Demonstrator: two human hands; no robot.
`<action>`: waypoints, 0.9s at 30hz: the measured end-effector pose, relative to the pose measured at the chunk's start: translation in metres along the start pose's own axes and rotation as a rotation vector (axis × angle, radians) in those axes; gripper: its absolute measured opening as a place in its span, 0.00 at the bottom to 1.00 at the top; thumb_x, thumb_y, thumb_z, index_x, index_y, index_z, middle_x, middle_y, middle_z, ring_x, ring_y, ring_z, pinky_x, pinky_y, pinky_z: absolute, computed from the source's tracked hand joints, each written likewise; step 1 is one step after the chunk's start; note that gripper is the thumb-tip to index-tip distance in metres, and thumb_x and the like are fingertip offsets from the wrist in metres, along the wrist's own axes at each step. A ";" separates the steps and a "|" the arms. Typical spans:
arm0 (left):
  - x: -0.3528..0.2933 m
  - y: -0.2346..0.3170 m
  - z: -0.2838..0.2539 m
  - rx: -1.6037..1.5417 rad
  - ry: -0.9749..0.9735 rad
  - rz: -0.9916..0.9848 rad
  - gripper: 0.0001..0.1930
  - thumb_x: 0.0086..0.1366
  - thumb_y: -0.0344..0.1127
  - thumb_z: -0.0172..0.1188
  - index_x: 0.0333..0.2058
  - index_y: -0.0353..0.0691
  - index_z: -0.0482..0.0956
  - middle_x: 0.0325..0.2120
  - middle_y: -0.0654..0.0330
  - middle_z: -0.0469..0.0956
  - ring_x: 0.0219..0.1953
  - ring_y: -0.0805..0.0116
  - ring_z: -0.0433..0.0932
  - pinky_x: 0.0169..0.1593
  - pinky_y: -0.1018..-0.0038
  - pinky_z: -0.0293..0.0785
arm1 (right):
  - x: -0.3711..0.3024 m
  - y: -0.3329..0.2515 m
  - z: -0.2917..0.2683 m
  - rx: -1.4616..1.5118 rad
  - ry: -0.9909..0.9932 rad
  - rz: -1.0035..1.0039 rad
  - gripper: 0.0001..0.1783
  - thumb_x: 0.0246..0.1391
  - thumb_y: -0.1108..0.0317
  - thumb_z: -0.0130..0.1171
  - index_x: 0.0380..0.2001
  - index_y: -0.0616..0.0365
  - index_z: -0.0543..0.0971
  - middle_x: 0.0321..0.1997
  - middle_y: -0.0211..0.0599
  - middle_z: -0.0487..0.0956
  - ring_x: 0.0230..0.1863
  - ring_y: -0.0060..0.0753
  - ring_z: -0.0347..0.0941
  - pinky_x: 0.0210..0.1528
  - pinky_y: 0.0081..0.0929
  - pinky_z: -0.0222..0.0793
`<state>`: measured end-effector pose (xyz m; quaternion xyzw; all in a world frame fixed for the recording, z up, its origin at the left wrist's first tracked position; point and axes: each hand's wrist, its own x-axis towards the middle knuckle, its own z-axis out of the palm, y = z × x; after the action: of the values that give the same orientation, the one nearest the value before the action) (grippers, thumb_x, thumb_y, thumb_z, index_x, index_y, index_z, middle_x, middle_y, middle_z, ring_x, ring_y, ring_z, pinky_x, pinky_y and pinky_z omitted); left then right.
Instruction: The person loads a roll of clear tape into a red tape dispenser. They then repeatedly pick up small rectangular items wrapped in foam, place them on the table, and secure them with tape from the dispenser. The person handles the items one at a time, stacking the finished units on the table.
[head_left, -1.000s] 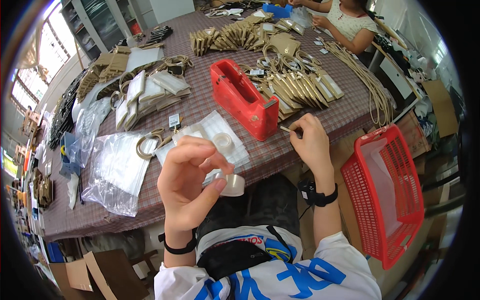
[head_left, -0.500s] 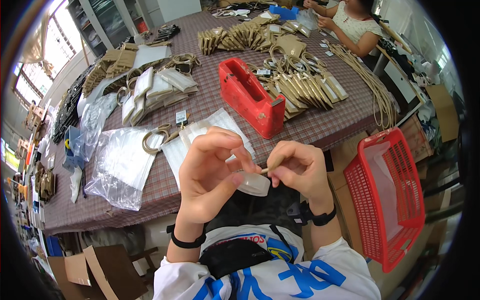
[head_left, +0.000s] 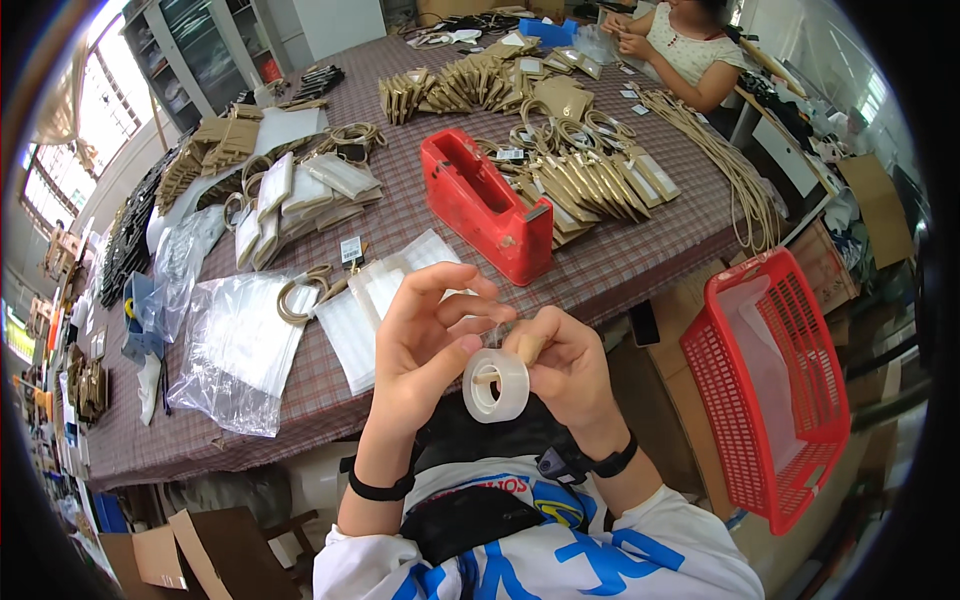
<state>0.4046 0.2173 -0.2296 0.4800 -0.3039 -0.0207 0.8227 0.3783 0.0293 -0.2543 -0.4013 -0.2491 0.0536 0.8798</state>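
A roll of clear tape [head_left: 496, 384] is held in front of my chest, below the table's near edge. My left hand [head_left: 425, 340] grips its left side with thumb and fingertips. My right hand [head_left: 565, 368] has a finger pushed through the core and its fingertips pinch at the roll's top edge. Just beyond my hands on the checked tablecloth [head_left: 600, 265] stands a red tape dispenser [head_left: 484, 203]. Flat clear plastic bags [head_left: 375, 300] lie to the left of it.
A red plastic basket [head_left: 775, 385] stands at my right. Piles of tan cord loops on cards [head_left: 590, 180] and stacked packets [head_left: 290, 190] cover the table. Another person [head_left: 680, 45] sits at the far end. Cardboard boxes [head_left: 170, 555] are on the floor at my left.
My right hand came back from the table beside the dispenser to meet my left hand at the tape roll. Both hands now hold the roll together, turned with its hole facing me.
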 end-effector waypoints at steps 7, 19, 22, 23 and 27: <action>0.006 0.005 -0.001 0.456 0.077 -0.103 0.30 0.64 0.24 0.64 0.66 0.42 0.72 0.64 0.58 0.76 0.70 0.62 0.72 0.72 0.54 0.68 | -0.003 0.000 -0.003 -0.407 0.219 -0.129 0.19 0.55 0.58 0.77 0.35 0.57 0.76 0.36 0.30 0.78 0.39 0.23 0.74 0.46 0.26 0.72; -0.012 0.004 0.005 0.855 0.270 0.102 0.31 0.48 0.23 0.65 0.55 0.38 0.74 0.48 0.48 0.80 0.54 0.44 0.79 0.56 0.56 0.76 | 0.002 0.023 -0.061 -0.329 0.134 -0.090 0.14 0.59 0.64 0.66 0.39 0.54 0.70 0.44 0.29 0.70 0.47 0.24 0.69 0.53 0.27 0.66; -0.019 0.004 0.012 0.945 0.389 0.052 0.32 0.48 0.24 0.67 0.56 0.39 0.73 0.52 0.44 0.79 0.56 0.42 0.79 0.58 0.55 0.76 | 0.003 0.027 -0.058 -0.298 0.138 -0.072 0.13 0.59 0.66 0.64 0.39 0.54 0.70 0.42 0.29 0.70 0.45 0.23 0.69 0.50 0.24 0.65; -0.022 0.000 0.013 0.984 0.438 0.082 0.33 0.48 0.25 0.68 0.57 0.40 0.73 0.55 0.42 0.78 0.56 0.40 0.79 0.57 0.54 0.77 | 0.002 0.027 -0.058 -0.304 0.150 -0.069 0.13 0.58 0.66 0.64 0.38 0.53 0.69 0.42 0.28 0.69 0.44 0.22 0.68 0.48 0.23 0.65; -0.018 0.018 0.025 1.192 0.503 -0.127 0.36 0.51 0.31 0.76 0.58 0.40 0.71 0.73 0.34 0.62 0.56 0.33 0.80 0.54 0.49 0.80 | 0.002 0.021 -0.008 -0.459 0.311 -0.112 0.14 0.49 0.70 0.64 0.30 0.52 0.66 0.27 0.24 0.63 0.27 0.19 0.60 0.29 0.20 0.57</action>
<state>0.3728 0.2131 -0.2150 0.8615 -0.0325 0.2161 0.4584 0.3864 0.0383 -0.2729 -0.5790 -0.1385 -0.1151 0.7952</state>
